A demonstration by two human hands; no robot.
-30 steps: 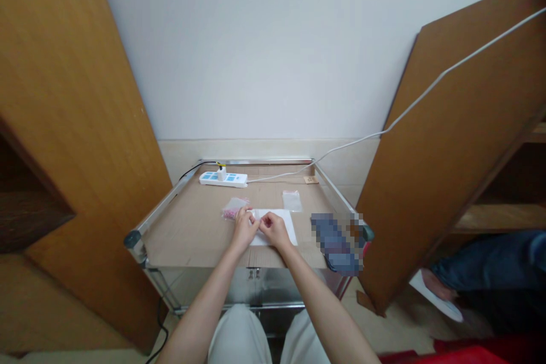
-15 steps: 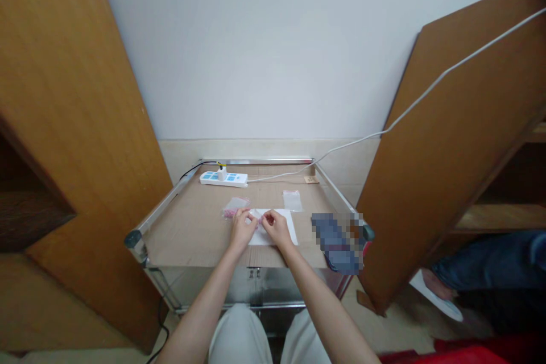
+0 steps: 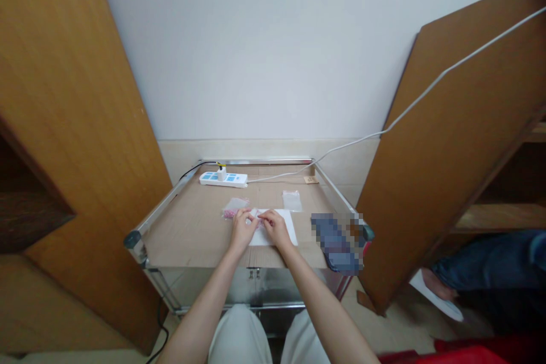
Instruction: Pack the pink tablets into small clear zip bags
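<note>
My left hand [image 3: 242, 232] is closed in a pinch over a white sheet [image 3: 289, 232] on the table. My right hand [image 3: 276, 229] pinches close beside it, fingertips almost meeting the left ones. Something small and pinkish shows between the fingers; it is too small to name. Just beyond my left hand lies a clear plastic bag with small pink pieces [image 3: 231, 213] gathered at its near end. Past the sheet, to the right, lies a flat clear plastic bag [image 3: 292, 201].
A white power strip [image 3: 224, 179] with a plug in it lies at the back left, its white cord [image 3: 341, 148] running right. A dark blurred-out object [image 3: 335, 242] rests at the table's right edge. Wooden cabinets flank the table. Another person's leg [image 3: 490, 261] shows at right.
My right hand's fingertips have shifted slightly left and up, closer to the left hand. My left hand has hardly moved.
</note>
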